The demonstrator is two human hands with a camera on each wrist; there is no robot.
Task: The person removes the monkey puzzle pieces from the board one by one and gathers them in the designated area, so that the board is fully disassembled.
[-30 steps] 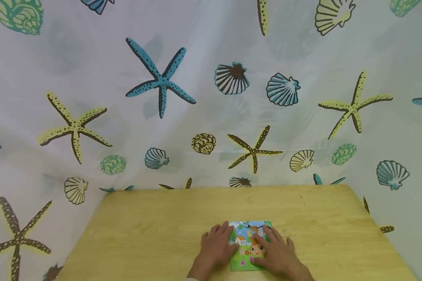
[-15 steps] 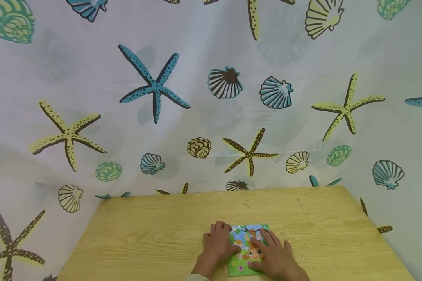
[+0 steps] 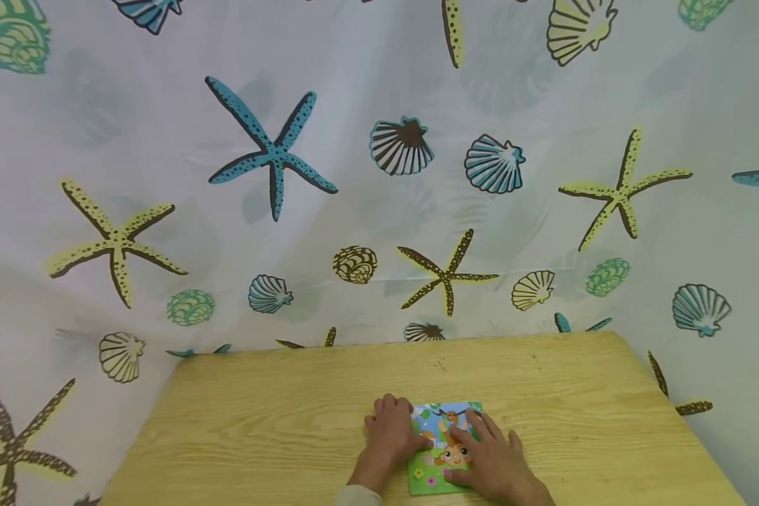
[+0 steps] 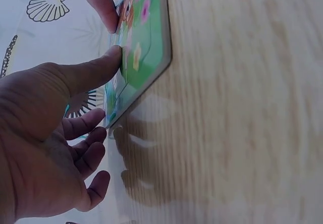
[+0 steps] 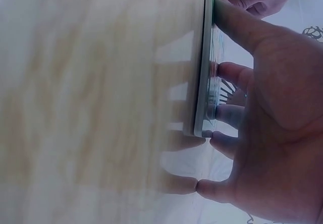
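Observation:
A square picture puzzle board [image 3: 429, 478] lies flat on the table, showing a cartoon monkey, flowers and a little house; thin curved seams cross its face in the left wrist view. My left hand [image 3: 388, 436] is at its left side, thumb over the face and curled fingers along the edge, the index fingertip meeting a corner [image 4: 108, 124]. From the right, my right hand [image 3: 496, 460] rests on the board with spread fingers, its thumb on the lower part. The little finger [image 5: 214, 189] reaches past the board to the table. Part of the picture is hidden under this hand.
A pale wood-grain table [image 3: 259, 422] spreads around the board on all sides. White cloth [image 3: 367, 70] printed with starfish and seashells hangs behind it and along both sides.
The head view has shifted slightly. The left hand's fingers have drawn in from straighter to more curled at the board's edge. The right hand stays on the board.

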